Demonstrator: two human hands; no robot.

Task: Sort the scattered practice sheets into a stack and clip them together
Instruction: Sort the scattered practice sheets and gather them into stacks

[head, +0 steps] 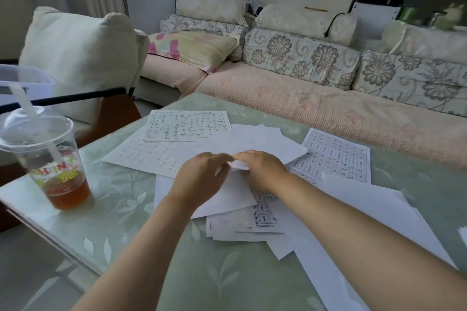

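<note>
Two bare hands meet over scattered white paper practice sheets (pixel 187 125). The left hand (pixel 202 174) and right hand (pixel 260 171) curl their fingers, pinching between them the crumpled edge of a blank white sheet (pixel 225 194). Other sheets lie beyond, beneath and right of them. A clear plastic cup of brown tea (pixel 50 159) stands well left of the left hand on the pale green leaf-patterned table (pixel 126 199).

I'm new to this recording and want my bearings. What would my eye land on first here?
A mess of white sheets fanned over the green table, with the left hand and right hand meeting at the centre, gripping one by its edge. At the table's left edge stands a clear lidded cup of brown drink with a straw.
</note>
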